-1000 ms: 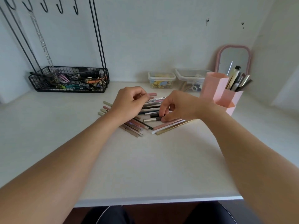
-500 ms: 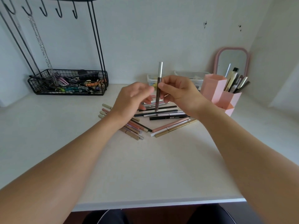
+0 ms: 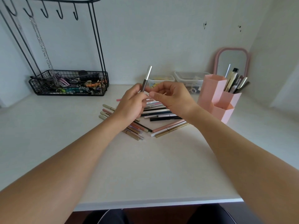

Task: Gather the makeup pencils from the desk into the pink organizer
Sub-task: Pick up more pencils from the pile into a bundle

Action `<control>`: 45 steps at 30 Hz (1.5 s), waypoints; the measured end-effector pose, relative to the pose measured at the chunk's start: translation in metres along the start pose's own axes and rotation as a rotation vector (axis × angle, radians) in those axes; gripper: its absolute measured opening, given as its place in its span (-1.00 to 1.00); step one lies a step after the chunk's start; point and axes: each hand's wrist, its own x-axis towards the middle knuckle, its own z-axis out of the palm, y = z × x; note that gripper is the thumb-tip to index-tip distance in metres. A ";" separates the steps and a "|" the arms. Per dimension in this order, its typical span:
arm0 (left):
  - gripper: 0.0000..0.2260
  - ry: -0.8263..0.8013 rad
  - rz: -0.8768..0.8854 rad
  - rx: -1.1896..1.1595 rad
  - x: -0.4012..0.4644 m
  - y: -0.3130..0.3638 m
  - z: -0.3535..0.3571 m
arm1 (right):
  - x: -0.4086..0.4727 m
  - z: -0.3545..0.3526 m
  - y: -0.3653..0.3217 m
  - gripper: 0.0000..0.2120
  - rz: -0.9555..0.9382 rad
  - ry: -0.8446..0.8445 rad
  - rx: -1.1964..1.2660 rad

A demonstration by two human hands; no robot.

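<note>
A brown makeup pencil with a silver cap (image 3: 148,75) stands nearly upright above the desk, pinched in the fingers of my left hand (image 3: 131,104). My right hand (image 3: 174,97) hovers just to its right, fingers loosely apart and holding nothing. Beneath both hands lies a pile of several makeup pencils (image 3: 161,114) in pink, gold, black and silver, partly hidden by my hands. The pink organizer (image 3: 215,94), made of hexagonal tubes, stands at the right of the pile. Its tall back tube holds several pencils and brushes (image 3: 234,83).
A black wire basket with a hook rack (image 3: 68,84) full of clips stands at the back left. Two clear plastic boxes (image 3: 189,78) and a pink-framed mirror (image 3: 231,60) sit against the back wall. The desk's front edge (image 3: 158,202) is near my body.
My right hand lifted the brown pencil out of the pile and held it upright. Now my left hand grips it and my right hand has let go.
</note>
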 end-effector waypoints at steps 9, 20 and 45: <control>-0.64 0.166 -0.009 -0.136 0.006 -0.004 -0.011 | -0.002 -0.027 -0.008 -0.95 -0.038 -0.443 -0.645; -0.80 0.159 -0.034 -0.238 0.007 -0.003 -0.011 | 0.001 -0.027 0.004 -0.89 -0.005 -0.469 -0.759; -0.69 -0.161 -0.118 -0.419 -0.005 0.004 0.010 | 0.002 -0.006 -0.013 -0.80 0.136 -0.022 0.216</control>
